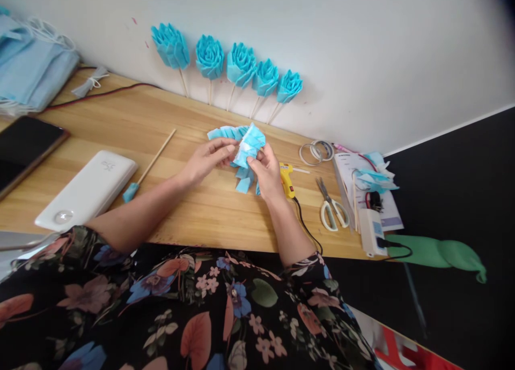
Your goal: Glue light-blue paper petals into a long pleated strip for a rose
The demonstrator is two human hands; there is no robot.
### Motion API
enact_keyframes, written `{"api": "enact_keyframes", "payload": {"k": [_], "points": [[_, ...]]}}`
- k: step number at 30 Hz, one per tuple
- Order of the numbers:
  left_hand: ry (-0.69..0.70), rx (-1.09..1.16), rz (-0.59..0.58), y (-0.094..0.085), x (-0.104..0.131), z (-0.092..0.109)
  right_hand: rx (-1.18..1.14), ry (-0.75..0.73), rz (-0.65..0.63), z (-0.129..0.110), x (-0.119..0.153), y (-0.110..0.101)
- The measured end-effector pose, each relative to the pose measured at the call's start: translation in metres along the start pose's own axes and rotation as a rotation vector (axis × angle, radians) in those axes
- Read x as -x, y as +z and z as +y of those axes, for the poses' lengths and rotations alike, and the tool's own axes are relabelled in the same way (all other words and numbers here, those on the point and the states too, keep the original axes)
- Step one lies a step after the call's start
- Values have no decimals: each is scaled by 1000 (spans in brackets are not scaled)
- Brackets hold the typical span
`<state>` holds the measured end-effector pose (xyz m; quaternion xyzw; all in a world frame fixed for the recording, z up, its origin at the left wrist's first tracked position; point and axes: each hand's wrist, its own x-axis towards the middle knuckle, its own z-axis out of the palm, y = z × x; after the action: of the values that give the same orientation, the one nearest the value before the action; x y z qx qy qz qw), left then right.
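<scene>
A pleated light-blue strip with white patches (pixel 251 143), looking like face-mask fabric, is held up over the wooden table. My right hand (pixel 269 171) grips it from the right, thumb pressed on its lower front. My left hand (pixel 210 158) pinches at its left edge, the fingertips partly hidden behind it. Behind and below lie more folded blue strips (pixel 243 184) on the table. To the left of my forearm rests a wooden stick with a small blue bud (pixel 131 192) at one end. A yellow glue gun (pixel 287 180) lies just right of my right hand, partly covered by it.
Several blue fabric flowers on sticks (pixel 241 64) lean against the wall. On the left are a white power bank (pixel 86 190), a phone (pixel 28 150) and a bag of masks (pixel 34 64). Scissors (pixel 332 206), tape rolls (pixel 322 151) and a power strip (pixel 370 230) lie right.
</scene>
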<state>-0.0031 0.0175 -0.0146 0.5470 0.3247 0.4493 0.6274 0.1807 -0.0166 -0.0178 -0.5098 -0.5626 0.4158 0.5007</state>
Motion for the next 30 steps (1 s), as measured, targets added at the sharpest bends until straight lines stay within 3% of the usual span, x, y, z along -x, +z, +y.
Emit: {"api": "enact_keyframes", "payload": {"k": [6,17,30], "points": [[33,-132,-73,2,3,6,-19,26,-1,-3,1,2],[74,-98,-89,3,2,1,16,29,-17,-9,3,3],[27,-107,-84,1,0,1,47,8,-110,-2,6,4]]}}
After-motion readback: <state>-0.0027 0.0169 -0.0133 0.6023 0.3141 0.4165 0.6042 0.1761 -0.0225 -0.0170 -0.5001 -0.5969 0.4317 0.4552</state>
